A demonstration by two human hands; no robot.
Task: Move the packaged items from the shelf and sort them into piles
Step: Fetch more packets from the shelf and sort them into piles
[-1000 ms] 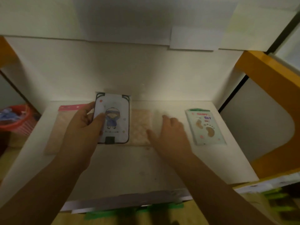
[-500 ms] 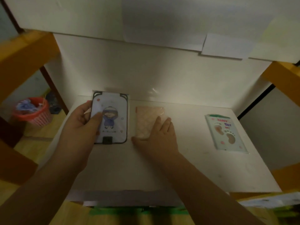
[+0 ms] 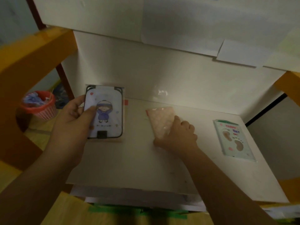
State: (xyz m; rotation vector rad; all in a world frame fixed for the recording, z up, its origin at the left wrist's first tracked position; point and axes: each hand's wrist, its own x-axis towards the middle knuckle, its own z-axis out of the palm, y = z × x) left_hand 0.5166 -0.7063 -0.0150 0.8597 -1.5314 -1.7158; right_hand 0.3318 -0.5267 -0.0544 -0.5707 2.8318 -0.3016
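Note:
My left hand [image 3: 73,125] grips a packaged card [image 3: 105,111] printed with a cartoon child in blue, thumb across its face, at the shelf's left side. A pink-edged packet peeks out beneath it. My right hand [image 3: 179,135] has its fingers curled over the near end of a pinkish quilted packet [image 3: 161,120] lying mid-shelf. A pale green packet [image 3: 233,140] with brown footprints lies flat at the right of the white shelf [image 3: 129,168].
The shelf has a white back wall [image 3: 162,75] and orange frame posts [image 3: 24,70] on both sides. A red basket [image 3: 39,104] with scraps stands on the floor at the left. Green tape [image 3: 138,210] marks the front edge below.
The camera swung left. My right hand, which reached flat onto the pinkish packet, now has its fingers curled on it. The left hand keeps holding the cartoon card.

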